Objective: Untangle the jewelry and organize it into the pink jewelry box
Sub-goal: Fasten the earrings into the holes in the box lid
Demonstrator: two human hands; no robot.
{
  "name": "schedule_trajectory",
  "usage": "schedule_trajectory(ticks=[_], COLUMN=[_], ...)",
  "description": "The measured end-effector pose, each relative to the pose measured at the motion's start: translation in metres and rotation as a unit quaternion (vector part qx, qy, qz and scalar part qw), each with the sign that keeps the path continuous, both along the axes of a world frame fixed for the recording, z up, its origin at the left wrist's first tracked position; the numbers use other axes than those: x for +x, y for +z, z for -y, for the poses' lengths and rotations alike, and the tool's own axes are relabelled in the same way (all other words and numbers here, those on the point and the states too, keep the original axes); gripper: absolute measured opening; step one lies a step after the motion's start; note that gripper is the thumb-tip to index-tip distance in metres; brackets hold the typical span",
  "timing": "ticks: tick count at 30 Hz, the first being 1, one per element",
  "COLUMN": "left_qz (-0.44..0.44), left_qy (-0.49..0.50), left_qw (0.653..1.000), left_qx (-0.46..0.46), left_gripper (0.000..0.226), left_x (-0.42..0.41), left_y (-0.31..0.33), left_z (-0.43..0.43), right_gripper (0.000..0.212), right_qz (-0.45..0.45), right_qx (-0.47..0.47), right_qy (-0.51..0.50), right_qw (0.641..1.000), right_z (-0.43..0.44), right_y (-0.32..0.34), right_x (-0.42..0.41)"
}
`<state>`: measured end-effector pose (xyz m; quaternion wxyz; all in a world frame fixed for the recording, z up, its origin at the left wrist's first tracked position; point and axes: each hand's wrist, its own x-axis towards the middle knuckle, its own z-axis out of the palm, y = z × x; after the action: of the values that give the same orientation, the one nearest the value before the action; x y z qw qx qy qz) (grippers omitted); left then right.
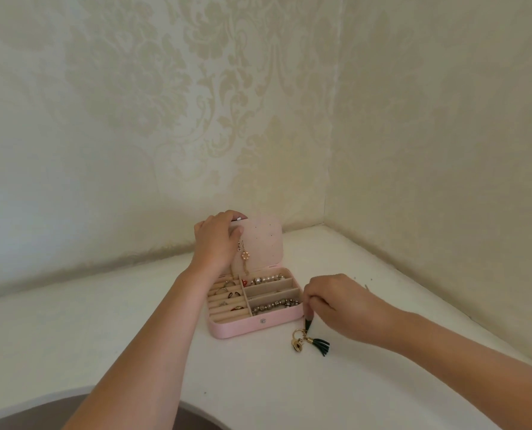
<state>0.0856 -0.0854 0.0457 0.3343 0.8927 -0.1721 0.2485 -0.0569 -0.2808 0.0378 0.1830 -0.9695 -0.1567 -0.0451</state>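
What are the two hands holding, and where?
The left grip holds the pink box's lid at its top edge. The right grip pinches the green tassel charm by its top strap.

We saw white tabletop [97, 330] with curved near edge, running back into room corner [329, 169]. We noted cream wallpaper [128, 113] with pale damask pattern on both walls. We spotted brown-grey area [25, 412] below curved edge, bottom left; what it was, we could not tell
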Motion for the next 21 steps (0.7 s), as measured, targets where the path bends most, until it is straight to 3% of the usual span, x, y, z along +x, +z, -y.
schedule_trajectory(ticks=[5,7,9,12,19,21], left_qz=[-0.002,-0.002,-0.001,0.003,0.001,0.000], left_qy=[0.009,0.009,0.008,0.011,0.008,0.009], left_qw=[1.000,1.000,1.000,1.000,1.000,1.000], left_qx=[0.003,0.001,0.000,0.001,-0.010,-0.014], left_gripper=[0.023,0.024,0.024,0.024,0.023,0.023], left_x=[0.001,0.000,-0.001,-0.002,-0.004,-0.003], left_y=[0.000,0.001,0.001,0.000,0.000,0.000], left_z=[0.002,0.002,0.002,0.001,0.000,0.001], right_gripper=[0.038,0.028,0.008,0.018,0.008,0.010], right_qz=[-0.083,-0.100,-0.101,-0.088,-0.088,-0.085], right_qx=[0.098,0.102,0.097,0.110,0.247,0.247], right_qy=[-0.027,0.001,0.035,0.040,0.030,0.031], right_qw=[0.991,0.990,0.990,0.989,0.964,0.965], right_z=[0.002,0.002,0.002,0.000,-0.004,-0.005], right_y=[-0.012,-0.013,-0.014,-0.017,-0.030,-0.033], right_x=[-0.008,-0.011,-0.014,-0.014,-0.014,-0.014])
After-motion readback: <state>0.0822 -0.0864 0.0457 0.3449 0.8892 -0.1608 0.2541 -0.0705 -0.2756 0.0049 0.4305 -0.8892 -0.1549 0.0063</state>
